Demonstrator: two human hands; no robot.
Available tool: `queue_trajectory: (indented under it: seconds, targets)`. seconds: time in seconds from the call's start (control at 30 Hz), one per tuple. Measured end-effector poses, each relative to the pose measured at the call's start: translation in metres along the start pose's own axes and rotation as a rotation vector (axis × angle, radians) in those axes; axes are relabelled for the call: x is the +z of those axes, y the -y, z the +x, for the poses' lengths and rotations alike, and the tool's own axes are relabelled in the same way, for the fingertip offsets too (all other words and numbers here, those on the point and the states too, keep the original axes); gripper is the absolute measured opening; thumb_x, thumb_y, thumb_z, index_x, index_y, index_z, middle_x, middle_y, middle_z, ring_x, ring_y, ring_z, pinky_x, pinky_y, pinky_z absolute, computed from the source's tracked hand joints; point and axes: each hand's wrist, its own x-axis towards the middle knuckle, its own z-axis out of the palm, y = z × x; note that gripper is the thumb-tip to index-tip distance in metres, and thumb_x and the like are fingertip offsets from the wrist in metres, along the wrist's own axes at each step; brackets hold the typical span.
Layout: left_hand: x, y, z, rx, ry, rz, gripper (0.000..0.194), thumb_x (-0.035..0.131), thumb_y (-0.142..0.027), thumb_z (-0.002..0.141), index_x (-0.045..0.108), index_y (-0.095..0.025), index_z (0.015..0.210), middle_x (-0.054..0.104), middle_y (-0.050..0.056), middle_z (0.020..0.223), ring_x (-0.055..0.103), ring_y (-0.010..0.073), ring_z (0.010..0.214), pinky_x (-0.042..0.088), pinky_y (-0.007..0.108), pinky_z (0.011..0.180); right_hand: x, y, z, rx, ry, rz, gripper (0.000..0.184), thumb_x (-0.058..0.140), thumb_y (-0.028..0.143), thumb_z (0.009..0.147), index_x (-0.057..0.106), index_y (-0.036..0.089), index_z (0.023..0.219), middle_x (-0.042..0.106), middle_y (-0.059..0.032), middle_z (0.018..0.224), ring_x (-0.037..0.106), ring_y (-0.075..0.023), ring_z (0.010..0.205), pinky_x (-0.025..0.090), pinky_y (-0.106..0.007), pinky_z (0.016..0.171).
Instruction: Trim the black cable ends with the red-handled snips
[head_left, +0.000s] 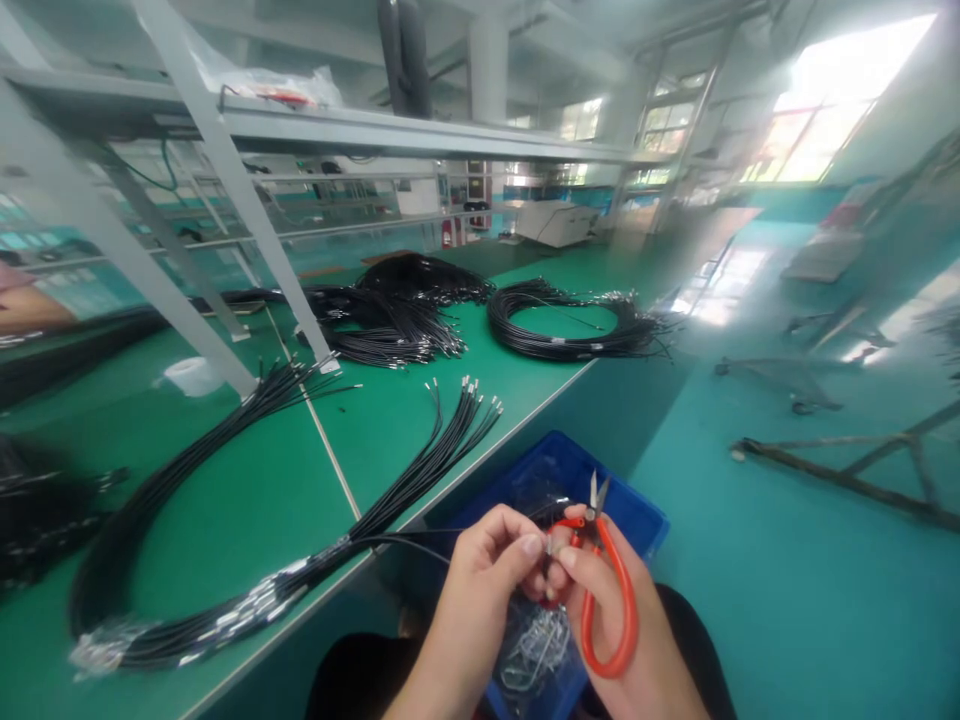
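Observation:
My left hand (487,570) is closed in a pinch on the end of a thin black wire (420,545) that runs back to the bench. My right hand (600,600) touches the same wire end with thumb and finger, and an orange-handled thread snip (611,590) is looped round that hand with its blades pointing up. Both hands hover over a blue bin (637,515) on my lap, which holds small clear bags. A long bundle of black wires (360,520) with metal terminals lies across the green bench (225,500) just left of my hands.
More coils of black wire (570,325) and heaps of wire (390,315) lie farther back on the bench. Grey frame posts (225,190) rise from the bench. The bench edge runs diagonally; teal floor (787,560) with metal frames lies to the right. Another person's arm (30,305) shows at far left.

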Motion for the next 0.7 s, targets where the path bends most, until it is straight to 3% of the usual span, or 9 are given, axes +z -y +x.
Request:
queue_trajectory:
  seconds: [0.43, 0.57, 0.7]
  targets:
    - [-0.0033, 0.0022, 0.0057, -0.005, 0.037, -0.001, 0.01, 0.062, -0.023, 0.08, 0.058, -0.014, 0.08, 0.057, -0.002, 0.058, 0.05, 0.0103, 0.054, 0.039, 0.022, 0.055, 0.0005, 0.0027, -0.0005, 0.026, 0.042, 0.048, 0.012, 0.051, 0.011, 0.085, 0.054, 0.022, 0.09, 0.054, 0.0031, 0.071, 0.05, -0.0114, 0.063, 0.041, -0.023, 0.06]
    - [-0.0009, 0.0014, 0.0057, 0.053, 0.063, -0.055, 0.012, 0.063, -0.019, 0.078, 0.055, -0.015, 0.069, 0.056, -0.002, 0.062, 0.049, 0.0091, 0.054, 0.039, 0.021, 0.055, 0.0012, 0.0026, -0.0006, 0.008, 0.028, 0.052, 0.013, 0.053, 0.011, 0.084, 0.054, 0.022, 0.09, 0.055, 0.0033, 0.071, 0.05, -0.0113, 0.062, 0.042, -0.023, 0.06]
    - [-0.0018, 0.0014, 0.0053, 0.006, 0.005, -0.028, 0.01, 0.059, -0.019, 0.08, 0.057, -0.014, 0.072, 0.056, -0.001, 0.065, 0.047, 0.0094, 0.057, 0.039, 0.022, 0.058, 0.0013, 0.0014, 0.0005, 0.021, 0.021, 0.031, 0.01, 0.053, 0.013, 0.084, 0.055, 0.022, 0.089, 0.056, 0.0025, 0.071, 0.05, -0.0118, 0.063, 0.043, -0.024, 0.062]
